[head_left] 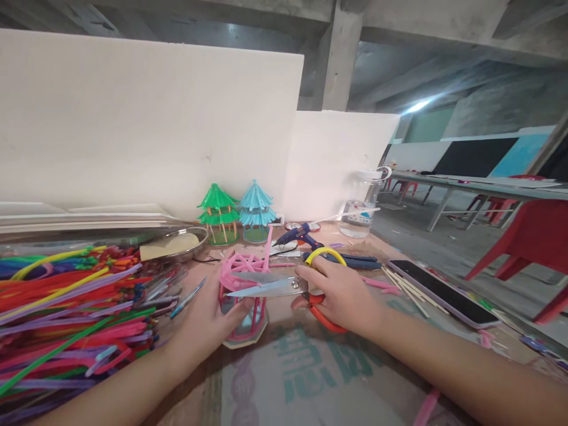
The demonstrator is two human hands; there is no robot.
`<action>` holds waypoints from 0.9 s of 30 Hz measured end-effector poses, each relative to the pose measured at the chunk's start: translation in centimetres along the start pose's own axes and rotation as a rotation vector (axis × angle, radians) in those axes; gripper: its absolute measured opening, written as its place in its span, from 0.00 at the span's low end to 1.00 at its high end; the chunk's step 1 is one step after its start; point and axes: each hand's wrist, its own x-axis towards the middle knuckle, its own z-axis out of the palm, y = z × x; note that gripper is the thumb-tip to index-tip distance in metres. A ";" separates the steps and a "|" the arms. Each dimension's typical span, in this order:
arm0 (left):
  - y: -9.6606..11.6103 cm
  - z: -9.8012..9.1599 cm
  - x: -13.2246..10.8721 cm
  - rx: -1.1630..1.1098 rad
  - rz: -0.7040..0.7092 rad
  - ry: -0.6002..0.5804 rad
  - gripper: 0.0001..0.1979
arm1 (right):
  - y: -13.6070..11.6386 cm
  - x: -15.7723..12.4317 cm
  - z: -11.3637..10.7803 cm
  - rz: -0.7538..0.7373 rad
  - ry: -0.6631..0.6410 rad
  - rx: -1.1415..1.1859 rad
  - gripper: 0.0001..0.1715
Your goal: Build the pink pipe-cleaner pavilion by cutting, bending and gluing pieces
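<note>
My left hand [207, 319] is wrapped round a small pink straw-built model [244, 296] that stands on the cardboard-covered table [310, 367]. My right hand [339, 296] grips a pair of red-handled scissors [270, 287]. Their blades are slightly apart and point left across the top of the pink model. A pink straw [268, 242] sticks up from the model's far side.
A big heap of coloured straws [66, 307] fills the left. Behind stand a green [218, 214] and a blue [256, 212] straw pavilion, a metal dish [177, 244], a blue glue gun [298, 234], a plastic bottle [361, 206], a phone [444, 291] and wooden sticks [406, 285]. Red chairs [528, 242] stand at the right.
</note>
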 end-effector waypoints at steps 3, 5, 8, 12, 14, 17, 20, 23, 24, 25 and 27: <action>0.3 0.0 0.1 -0.018 0.017 -0.006 0.34 | 0.2 -0.1 -0.2 -0.015 0.017 -0.019 0.22; 0.5 -0.1 0.0 -0.012 0.013 0.002 0.35 | 0.3 -0.1 -0.4 -0.046 0.020 -0.029 0.21; 0.5 -0.1 -0.2 -0.017 0.000 -0.016 0.36 | 0.5 -0.1 -0.8 -0.108 0.031 -0.038 0.23; 0.5 -0.1 -0.3 -0.038 -0.039 -0.048 0.34 | 0.5 0.1 -1.1 -0.067 0.007 0.072 0.22; 0.4 0.0 -0.1 -0.027 -0.065 -0.020 0.31 | 0.3 0.2 -1.1 0.050 -0.028 0.180 0.22; 0.3 0.1 0.3 -0.014 -0.069 0.016 0.29 | 0.0 0.2 -0.5 0.226 -0.085 0.276 0.22; 0.2 0.2 0.5 0.013 -0.071 0.011 0.26 | -0.1 -0.1 0.3 0.242 -0.104 0.280 0.23; 0.0 0.3 0.4 0.023 -0.087 -0.013 0.25 | -0.1 -0.3 0.7 0.225 -0.098 0.259 0.24; 0.0 0.4 0.3 0.011 -0.093 -0.030 0.27 | -0.1 -0.3 0.7 0.222 -0.096 0.249 0.24; 0.0 0.4 0.2 -0.006 -0.102 -0.047 0.28 | -0.1 -0.3 0.7 0.218 -0.095 0.237 0.24; 0.1 0.5 0.1 -0.044 -0.134 -0.077 0.30 | -0.1 -0.3 0.5 0.198 -0.096 0.209 0.24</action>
